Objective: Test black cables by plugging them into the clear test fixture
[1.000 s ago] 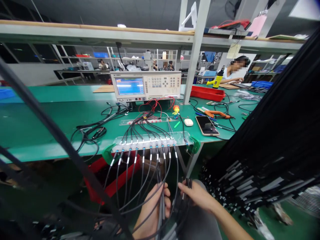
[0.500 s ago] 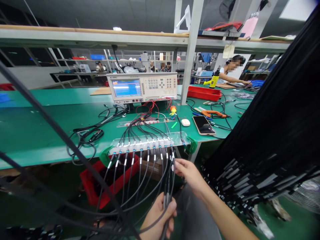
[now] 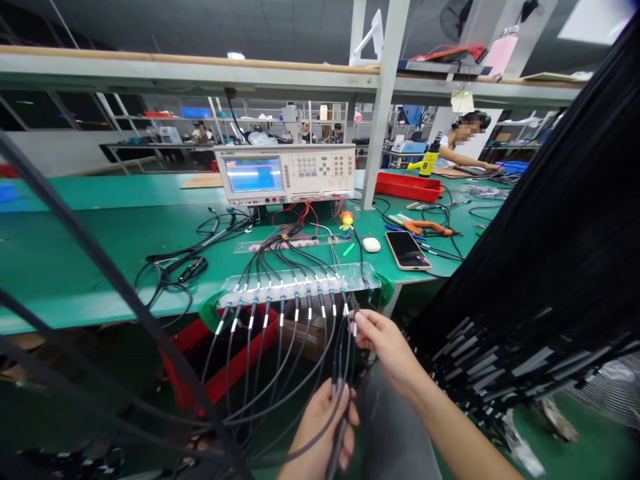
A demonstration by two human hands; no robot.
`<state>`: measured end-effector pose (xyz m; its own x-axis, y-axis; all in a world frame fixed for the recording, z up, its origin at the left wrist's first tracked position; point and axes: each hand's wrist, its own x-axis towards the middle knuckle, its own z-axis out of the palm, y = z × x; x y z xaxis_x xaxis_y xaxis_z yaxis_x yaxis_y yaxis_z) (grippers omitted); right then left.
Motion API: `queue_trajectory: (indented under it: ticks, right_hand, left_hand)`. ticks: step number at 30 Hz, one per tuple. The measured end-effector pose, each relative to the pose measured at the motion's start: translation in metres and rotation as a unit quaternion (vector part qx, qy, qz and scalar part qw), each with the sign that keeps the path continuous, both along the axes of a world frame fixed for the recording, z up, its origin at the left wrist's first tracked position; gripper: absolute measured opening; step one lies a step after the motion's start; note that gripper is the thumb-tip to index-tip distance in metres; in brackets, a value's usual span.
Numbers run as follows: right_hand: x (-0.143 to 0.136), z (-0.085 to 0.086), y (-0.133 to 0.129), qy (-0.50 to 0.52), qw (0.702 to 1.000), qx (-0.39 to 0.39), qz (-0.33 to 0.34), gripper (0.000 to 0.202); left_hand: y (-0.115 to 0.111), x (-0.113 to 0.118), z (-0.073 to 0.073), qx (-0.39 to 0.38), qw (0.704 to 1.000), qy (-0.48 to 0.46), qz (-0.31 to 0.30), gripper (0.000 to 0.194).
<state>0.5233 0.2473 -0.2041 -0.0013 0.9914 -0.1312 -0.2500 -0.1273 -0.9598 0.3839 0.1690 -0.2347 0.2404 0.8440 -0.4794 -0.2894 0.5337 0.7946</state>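
My left hand (image 3: 327, 427) is wrapped round several black cables below the table edge. With fingers pinched, my right hand (image 3: 373, 333) holds a black cable end with a white label (image 3: 355, 325), just under the right end of a clear connector strip (image 3: 290, 288). Several black cables (image 3: 297, 313) with white labels hang from the strip's front, plugged in along a row. Thin black leads run from its back toward red wires (image 3: 303, 217) at a bench meter (image 3: 290, 175) with a lit blue screen.
On the green table (image 3: 115, 233) lie coiled cables (image 3: 185, 267), a phone (image 3: 407, 251), a white case (image 3: 371, 245), orange-handled pliers (image 3: 430, 228) and a red tray (image 3: 409, 187). A thick black cable bundle (image 3: 525, 233) hangs at right. A person (image 3: 460, 150) sits beyond.
My right hand has moved slightly right, and the labelled cable end in it now stands apart from the hanging cables. My left hand keeps its hold, turned slightly.
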Motion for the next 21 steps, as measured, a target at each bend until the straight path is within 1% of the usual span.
queue_trajectory:
  ticks: [4,6,10,15,18,21]
  right_hand:
    - [0.012,0.007,0.013,0.038,0.996,-0.032,-0.078,0.032]
    - [0.018,0.009,0.020,0.052,0.993,-0.053,-0.088,0.031]
    - [0.025,0.011,0.027,0.041,0.994,-0.065,-0.074,0.030]
    - [0.023,0.010,0.028,0.017,0.996,-0.062,-0.069,0.031]
    - [0.022,0.010,0.028,0.011,0.994,-0.067,-0.082,0.032]
    - [0.020,0.010,0.028,0.008,0.992,-0.061,-0.113,0.033]
  left_hand:
    - [0.003,0.003,0.002,-0.039,0.995,-0.055,0.069,0.041]
    - [0.005,0.003,0.004,-0.045,0.992,-0.068,0.093,0.042]
    - [0.007,0.002,0.007,-0.042,0.993,-0.070,0.090,0.039]
    - [0.006,0.003,0.006,-0.042,0.994,-0.069,0.077,0.040]
    - [0.006,0.003,0.005,-0.041,0.994,-0.072,0.076,0.042]
    - [0.006,0.001,0.005,-0.040,0.993,-0.072,0.081,0.042]
